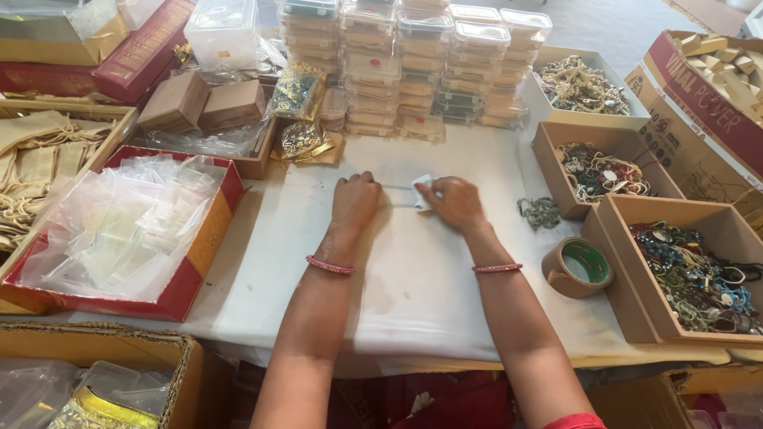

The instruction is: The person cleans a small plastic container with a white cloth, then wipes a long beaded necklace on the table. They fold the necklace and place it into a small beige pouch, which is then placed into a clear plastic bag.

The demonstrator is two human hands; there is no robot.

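My left hand [355, 200] and my right hand [455, 202] rest close together on the white cloth [413, 278], both gripping a small clear plastic pouch [410, 195] that lies flat between them. Each wrist wears a thin pink bangle. The left fingers curl over the pouch's left end; the right fingers pinch its right end, where a bit of white shows. What is inside the pouch is hidden by my fingers.
A red tray [208, 235] of clear bags sits left. Cardboard boxes [719, 213] of jewellery line the right, with a tape roll [579, 267] and a small bead heap [540, 211] beside them. Stacked clear plastic cases [413, 63] stand behind.
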